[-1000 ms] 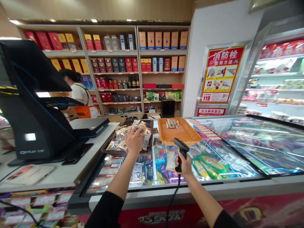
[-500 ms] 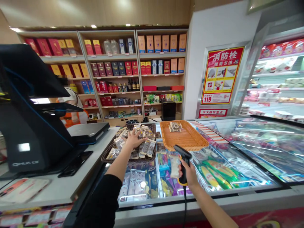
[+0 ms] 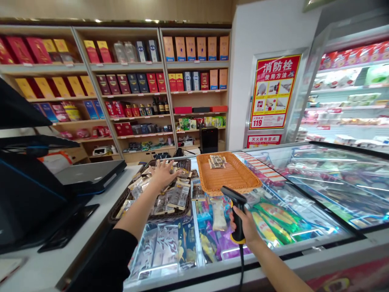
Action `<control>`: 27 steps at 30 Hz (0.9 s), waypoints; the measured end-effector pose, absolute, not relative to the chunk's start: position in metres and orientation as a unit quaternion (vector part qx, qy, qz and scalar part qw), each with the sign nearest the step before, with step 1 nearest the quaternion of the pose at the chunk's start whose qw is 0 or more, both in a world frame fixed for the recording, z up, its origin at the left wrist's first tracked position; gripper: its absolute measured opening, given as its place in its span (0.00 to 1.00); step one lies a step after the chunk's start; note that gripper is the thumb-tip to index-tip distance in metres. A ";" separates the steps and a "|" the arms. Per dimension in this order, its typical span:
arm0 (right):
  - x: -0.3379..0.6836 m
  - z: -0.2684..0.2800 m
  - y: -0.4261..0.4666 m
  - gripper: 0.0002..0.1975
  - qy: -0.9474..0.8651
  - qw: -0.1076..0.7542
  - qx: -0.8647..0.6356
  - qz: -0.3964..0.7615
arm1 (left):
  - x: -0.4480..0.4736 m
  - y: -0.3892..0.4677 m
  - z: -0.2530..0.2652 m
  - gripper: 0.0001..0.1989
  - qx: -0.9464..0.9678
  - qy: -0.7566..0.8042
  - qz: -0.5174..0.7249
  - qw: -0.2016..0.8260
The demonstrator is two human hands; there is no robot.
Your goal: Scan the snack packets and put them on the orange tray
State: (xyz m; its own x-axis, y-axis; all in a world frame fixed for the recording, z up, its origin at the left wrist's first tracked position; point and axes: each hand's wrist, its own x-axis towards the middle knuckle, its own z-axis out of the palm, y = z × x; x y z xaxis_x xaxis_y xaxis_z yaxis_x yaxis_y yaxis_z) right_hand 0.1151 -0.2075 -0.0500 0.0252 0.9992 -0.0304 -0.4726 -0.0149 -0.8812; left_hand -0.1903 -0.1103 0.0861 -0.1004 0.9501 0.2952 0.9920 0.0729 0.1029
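Observation:
My left hand, fingers spread, reaches over the dark brown wicker basket and rests on or just above its heap of small packaged snacks. Wrapped around the handle of a black barcode scanner is my right hand; the scanner's head points left and its cord hangs down. Beyond the scanner lies an orange wicker basket with a few similar snack packets near its far end. Both baskets sit on the glass top of a freezer.
At left stand a dark checkout terminal, a flat weighing scale and a black phone-like slab on the counter. Shelves of boxed goods line the back wall. A lit display fridge is at right.
The view has swung right and closer, so the scene shifts left. My left hand has moved slightly toward the far side of the dark basket. The scanner remains in my right hand.

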 end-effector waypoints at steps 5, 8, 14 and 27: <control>0.157 -0.026 -0.191 0.24 -0.400 0.632 -0.398 0.531 | -0.115 -0.100 0.088 0.32 -0.773 -0.605 -0.190 0.023; 0.180 -0.017 -0.180 0.23 -0.397 0.657 -0.396 0.505 | -0.051 -0.093 0.070 0.25 -0.849 -0.501 -0.141 -0.089; 0.211 -0.025 -0.160 0.22 -0.383 0.694 -0.399 0.460 | 0.027 -0.113 0.041 0.18 -0.888 -0.450 -0.031 -0.094; 0.204 -0.050 -0.153 0.15 -0.429 0.645 -0.458 0.435 | 0.020 0.094 0.012 0.54 -0.772 -0.634 -0.037 -0.021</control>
State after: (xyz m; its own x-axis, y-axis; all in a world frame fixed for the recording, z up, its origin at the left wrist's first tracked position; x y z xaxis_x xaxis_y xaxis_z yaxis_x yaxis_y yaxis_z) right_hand 0.2044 -0.1532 -0.0499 0.2531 0.9549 0.1551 -0.1677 0.2012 -0.9651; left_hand 0.0198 0.0941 0.0125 0.1932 0.9807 0.0296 0.9776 -0.1950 0.0794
